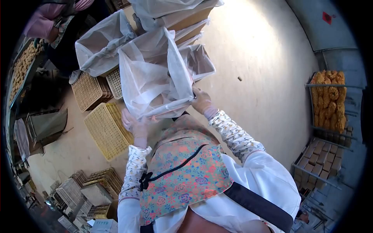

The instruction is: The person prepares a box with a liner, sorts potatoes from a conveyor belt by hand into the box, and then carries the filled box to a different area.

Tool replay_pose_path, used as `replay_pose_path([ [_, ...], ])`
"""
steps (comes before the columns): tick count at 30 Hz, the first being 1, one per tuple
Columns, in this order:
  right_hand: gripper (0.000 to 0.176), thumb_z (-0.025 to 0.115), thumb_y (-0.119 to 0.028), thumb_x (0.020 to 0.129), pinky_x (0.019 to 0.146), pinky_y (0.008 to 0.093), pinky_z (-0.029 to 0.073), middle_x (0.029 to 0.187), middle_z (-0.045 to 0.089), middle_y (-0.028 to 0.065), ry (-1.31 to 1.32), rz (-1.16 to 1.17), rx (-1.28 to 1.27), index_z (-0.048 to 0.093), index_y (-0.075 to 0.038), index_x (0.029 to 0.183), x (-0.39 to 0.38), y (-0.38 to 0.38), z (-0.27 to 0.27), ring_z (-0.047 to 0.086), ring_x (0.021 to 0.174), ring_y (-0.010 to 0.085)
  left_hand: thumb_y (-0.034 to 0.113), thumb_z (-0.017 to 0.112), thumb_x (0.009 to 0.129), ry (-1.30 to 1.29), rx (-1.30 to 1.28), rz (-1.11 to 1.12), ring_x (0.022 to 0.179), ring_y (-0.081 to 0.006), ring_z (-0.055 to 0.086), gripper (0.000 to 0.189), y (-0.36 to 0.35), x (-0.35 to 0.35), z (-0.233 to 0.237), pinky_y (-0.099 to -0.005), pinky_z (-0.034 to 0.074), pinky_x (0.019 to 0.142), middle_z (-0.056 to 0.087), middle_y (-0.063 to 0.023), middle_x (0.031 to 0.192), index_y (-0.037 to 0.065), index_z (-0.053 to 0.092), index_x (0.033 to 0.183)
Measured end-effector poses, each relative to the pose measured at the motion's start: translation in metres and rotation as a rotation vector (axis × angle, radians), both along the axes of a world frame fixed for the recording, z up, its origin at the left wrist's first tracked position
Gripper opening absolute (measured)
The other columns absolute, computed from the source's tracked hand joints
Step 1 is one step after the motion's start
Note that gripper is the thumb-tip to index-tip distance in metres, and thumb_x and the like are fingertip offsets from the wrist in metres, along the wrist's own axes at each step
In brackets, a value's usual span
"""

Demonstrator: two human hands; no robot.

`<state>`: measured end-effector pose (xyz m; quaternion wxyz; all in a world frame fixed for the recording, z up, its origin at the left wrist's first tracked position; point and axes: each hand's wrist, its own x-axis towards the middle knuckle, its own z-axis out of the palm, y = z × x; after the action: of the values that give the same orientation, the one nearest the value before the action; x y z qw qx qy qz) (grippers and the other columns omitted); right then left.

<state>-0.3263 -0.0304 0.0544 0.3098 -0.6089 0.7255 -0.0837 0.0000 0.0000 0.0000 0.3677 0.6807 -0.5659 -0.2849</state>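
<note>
A box lined with a translucent white plastic bag (pixel 145 83) stands in front of me, its mouth facing up and the liner folded out over the rim. At the box's near right corner, my right hand (pixel 202 101) has its fingers closed round the lined rim. My left hand (pixel 135 125) grips the near left corner, its fingertips partly hidden by the plastic. Inside the liner I see only pale folds of plastic. More boxes with the same lining stand against it: one at the left (pixel 103 44), one at the right (pixel 198 62), and a stack behind (pixel 175 15).
Yellow plastic crates (pixel 108 132) and tan crates (pixel 87 91) are stacked at the left. Further crates (pixel 93 194) stand at lower left. A co-worker's sleeve (pixel 40 23) shows beside a tray of small brown items (pixel 25 64). Racks with orange-brown goods (pixel 329 101) line the right wall.
</note>
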Motion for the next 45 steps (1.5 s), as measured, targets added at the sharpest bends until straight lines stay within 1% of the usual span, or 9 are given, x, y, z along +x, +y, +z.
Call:
replay_pose_path([
  [2, 0.058, 0.070, -0.023, 0.081, 0.094, 0.0475, 0.052, 0.131, 0.059, 0.0214, 0.014, -0.016, -0.003, 0.053, -0.011, 0.135, 0.004, -0.028, -0.005, 0.063, 0.113, 0.0393, 0.040, 0.084, 0.073, -0.497, -0.426, -0.175, 0.122, -0.0414, 0.052, 0.083, -0.042, -0.057, 0.062, -0.0489, 0.034, 0.112, 0.057, -0.0142, 0.131, 0.003, 0.049, 0.138],
  [5, 0.051, 0.066, -0.024, 0.084, 0.087, 0.0504, 0.053, 0.109, 0.067, 0.0224, 0.052, 0.005, -0.020, 0.052, -0.010, 0.132, 0.056, 0.040, 0.021, 0.068, 0.098, 0.0409, 0.046, 0.069, 0.089, -0.543, 0.430, -0.920, 0.114, -0.0332, 0.063, 0.056, -0.025, -0.068, 0.079, -0.0470, 0.045, 0.101, 0.068, -0.0165, 0.117, 0.011, 0.058, 0.131],
  [16, 0.066, 0.065, -0.017, 0.078, 0.100, 0.0416, 0.047, 0.137, 0.054, 0.0165, 0.429, 0.271, -0.480, 0.049, 0.001, 0.140, 0.069, 0.043, 0.071, 0.054, 0.124, 0.0335, 0.046, 0.060, 0.095, -0.499, 0.284, -0.795, 0.096, -0.0363, 0.066, 0.033, 0.008, -0.052, 0.044, -0.0483, 0.050, 0.084, 0.071, -0.0143, 0.100, 0.016, 0.068, 0.107],
  [23, 0.065, 0.063, -0.027, 0.089, 0.107, 0.0373, 0.045, 0.129, 0.063, 0.0228, -0.639, -0.018, 0.102, 0.047, 0.005, 0.143, 0.016, 0.077, 0.013, 0.061, 0.121, 0.0331, 0.052, 0.054, 0.098, -0.281, 0.324, -0.784, 0.099, -0.0337, 0.068, 0.043, 0.014, -0.016, 0.062, -0.0444, 0.051, 0.086, 0.073, -0.0139, 0.106, 0.016, 0.071, 0.114],
  [25, 0.073, 0.067, -0.040, 0.089, 0.105, 0.0382, 0.047, 0.125, 0.066, 0.0231, -0.615, -0.253, 0.085, 0.048, 0.005, 0.143, 0.006, 0.067, 0.039, 0.064, 0.118, 0.0322, 0.049, 0.055, 0.098, -0.348, 0.277, -0.859, 0.097, -0.0337, 0.068, 0.041, 0.020, -0.021, 0.076, -0.0443, 0.052, 0.085, 0.073, -0.0149, 0.103, 0.012, 0.071, 0.108],
  [31, 0.082, 0.071, -0.059, 0.080, 0.101, 0.0409, 0.050, 0.126, 0.065, 0.0286, 0.187, 0.295, 0.231, 0.062, 0.006, 0.130, 0.089, -0.033, 0.093, 0.063, 0.121, 0.0384, 0.026, 0.058, 0.088, -0.533, -0.211, -1.132, 0.075, -0.0301, 0.070, 0.020, 0.083, -0.084, 0.066, -0.0441, 0.052, 0.073, 0.071, -0.0155, 0.078, 0.008, 0.067, 0.083],
  [39, 0.048, 0.065, -0.032, 0.088, 0.091, 0.0435, 0.058, 0.116, 0.069, 0.0269, 0.001, 0.251, 0.477, 0.068, 0.009, 0.113, 0.137, -0.076, 0.013, 0.070, 0.106, 0.0380, 0.031, 0.069, 0.082, -0.831, 0.097, -0.652, 0.110, -0.0229, 0.060, 0.019, 0.071, 0.051, 0.093, -0.0459, 0.036, 0.103, 0.070, -0.0034, 0.106, 0.019, 0.067, 0.096],
  [42, 0.032, 0.058, -0.014, 0.096, 0.079, 0.0589, 0.060, 0.116, 0.069, 0.0148, -0.725, -0.544, 0.697, 0.058, -0.004, 0.127, 0.148, -0.044, -0.081, 0.070, 0.102, 0.0372, 0.025, 0.075, 0.078, -0.698, -0.226, -0.017, 0.116, -0.0284, 0.057, 0.043, 0.088, 0.108, 0.121, -0.0512, 0.033, 0.110, 0.065, -0.0080, 0.118, 0.014, 0.063, 0.118],
  [45, 0.039, 0.063, -0.029, 0.097, 0.096, 0.0552, 0.053, 0.123, 0.064, 0.0161, -0.966, -0.753, 0.634, 0.054, -0.007, 0.128, 0.204, 0.001, -0.127, 0.062, 0.115, 0.0375, 0.021, 0.074, 0.082, -0.472, 0.018, 0.370, 0.116, -0.0322, 0.058, 0.049, 0.161, 0.146, 0.085, -0.0492, 0.038, 0.108, 0.064, -0.0106, 0.122, 0.011, 0.058, 0.128],
])
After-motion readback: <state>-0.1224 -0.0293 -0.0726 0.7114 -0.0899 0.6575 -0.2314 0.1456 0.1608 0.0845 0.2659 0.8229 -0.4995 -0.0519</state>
